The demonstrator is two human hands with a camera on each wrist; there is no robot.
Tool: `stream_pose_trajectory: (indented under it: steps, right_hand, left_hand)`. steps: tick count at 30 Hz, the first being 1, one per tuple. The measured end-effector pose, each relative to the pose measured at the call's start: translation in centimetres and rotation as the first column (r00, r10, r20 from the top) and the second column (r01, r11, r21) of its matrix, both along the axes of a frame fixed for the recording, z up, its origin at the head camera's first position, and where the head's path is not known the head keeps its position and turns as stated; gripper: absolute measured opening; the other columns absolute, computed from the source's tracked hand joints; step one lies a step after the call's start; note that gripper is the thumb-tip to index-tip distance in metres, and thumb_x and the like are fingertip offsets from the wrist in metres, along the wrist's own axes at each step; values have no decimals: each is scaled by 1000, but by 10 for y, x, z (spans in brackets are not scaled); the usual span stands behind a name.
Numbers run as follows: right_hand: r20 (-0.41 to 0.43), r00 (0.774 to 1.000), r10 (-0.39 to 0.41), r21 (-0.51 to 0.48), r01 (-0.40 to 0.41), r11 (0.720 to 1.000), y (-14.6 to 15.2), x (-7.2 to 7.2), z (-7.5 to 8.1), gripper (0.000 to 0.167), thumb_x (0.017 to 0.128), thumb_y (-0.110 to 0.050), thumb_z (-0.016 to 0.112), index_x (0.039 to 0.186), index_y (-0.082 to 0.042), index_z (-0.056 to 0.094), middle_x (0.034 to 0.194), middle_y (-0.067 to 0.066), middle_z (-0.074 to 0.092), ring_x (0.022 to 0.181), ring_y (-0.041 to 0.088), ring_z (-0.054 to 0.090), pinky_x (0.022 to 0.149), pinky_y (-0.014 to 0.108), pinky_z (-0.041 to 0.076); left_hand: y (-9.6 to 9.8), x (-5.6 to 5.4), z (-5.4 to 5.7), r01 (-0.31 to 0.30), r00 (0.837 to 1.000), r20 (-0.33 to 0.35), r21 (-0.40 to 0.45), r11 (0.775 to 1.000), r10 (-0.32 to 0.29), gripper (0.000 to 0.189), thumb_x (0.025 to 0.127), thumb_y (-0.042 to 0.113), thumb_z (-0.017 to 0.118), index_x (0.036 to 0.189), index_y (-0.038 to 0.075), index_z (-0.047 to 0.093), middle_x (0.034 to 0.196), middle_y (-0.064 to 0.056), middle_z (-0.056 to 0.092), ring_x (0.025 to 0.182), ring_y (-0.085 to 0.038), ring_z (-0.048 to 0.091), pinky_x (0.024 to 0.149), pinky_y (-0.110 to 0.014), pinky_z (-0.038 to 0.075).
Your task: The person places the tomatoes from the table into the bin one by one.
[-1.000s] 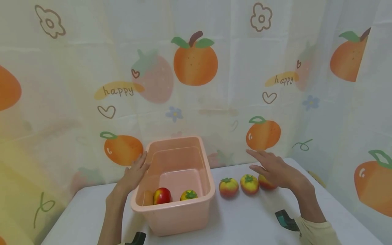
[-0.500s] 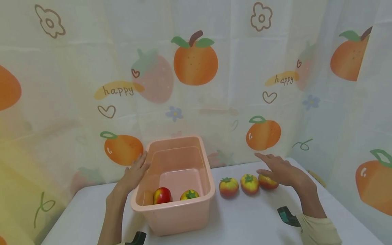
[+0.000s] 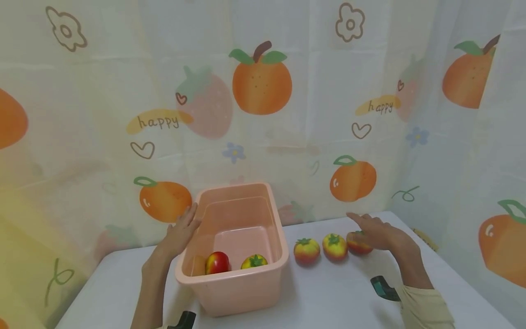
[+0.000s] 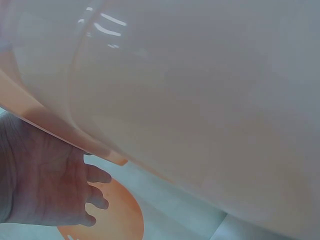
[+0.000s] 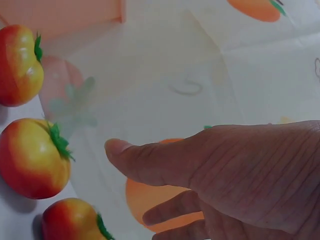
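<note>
My left hand (image 3: 177, 235) lies with straight fingers along the left rim of a pink plastic bin (image 3: 238, 294). In the left wrist view that palm (image 4: 45, 180) is right at the bin's edge. My right hand (image 3: 380, 233) hovers, fingers extended and holding nothing, partly covering the rightmost tomato-like fruit (image 3: 359, 249). That fruit is red and yellow with a green leafy top. To its left stand a second such fruit (image 3: 334, 249) and a third (image 3: 307, 252). In the right wrist view, the thumb (image 5: 150, 160) is apart from the fruits.
Inside the bin sit a red-yellow fruit (image 3: 218, 263) and a green-topped one (image 3: 255, 262), both near its front wall. All stands on a white table (image 3: 324, 297). A curtain printed with fruit (image 3: 263, 160) hangs behind and at both sides.
My right hand has shifted to the right and then slightly lower over the rightmost fruit. The left hand, bin and fruits have stayed put.
</note>
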State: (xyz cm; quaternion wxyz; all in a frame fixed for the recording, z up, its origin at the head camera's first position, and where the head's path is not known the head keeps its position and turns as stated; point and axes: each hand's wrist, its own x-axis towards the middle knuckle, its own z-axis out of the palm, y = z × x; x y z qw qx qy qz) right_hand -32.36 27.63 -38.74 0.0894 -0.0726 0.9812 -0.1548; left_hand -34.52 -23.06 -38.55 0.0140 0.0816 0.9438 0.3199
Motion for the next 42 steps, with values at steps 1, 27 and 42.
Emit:
stream_pose_trajectory:
  steps: [1,27,42]
  right_hand:
    - [12,1000,-6,5,6,1000,1,-2,-3,76,101,-42,62,161,-4,35,160,41,32,143,67,30,112,83,28]
    - [102,993,-63,47,58,997,9,-15,-33,92,94,-43,73,159,4,29,153,45,36,137,67,38,110,81,34]
    - [135,983,-124,70,115,991,8,-21,-46,93,93,-41,74,159,6,29,155,45,34,141,68,32,111,82,32]
  left_hand:
    - [0,0,0,0,1000,1,0,1000,0,76,111,51,29,168,8,4,175,-26,0,157,-61,-7,120,-79,-16]
    - [0,0,0,1,1000,18,1,1000,-1,76,111,52,28,168,11,2,176,-24,-2,157,-60,-11,120,-77,-19]
    - [-1,-1,0,1,1000,12,2,1000,-2,73,111,49,27,168,10,3,175,-25,-1,157,-60,-9,121,-77,-17]
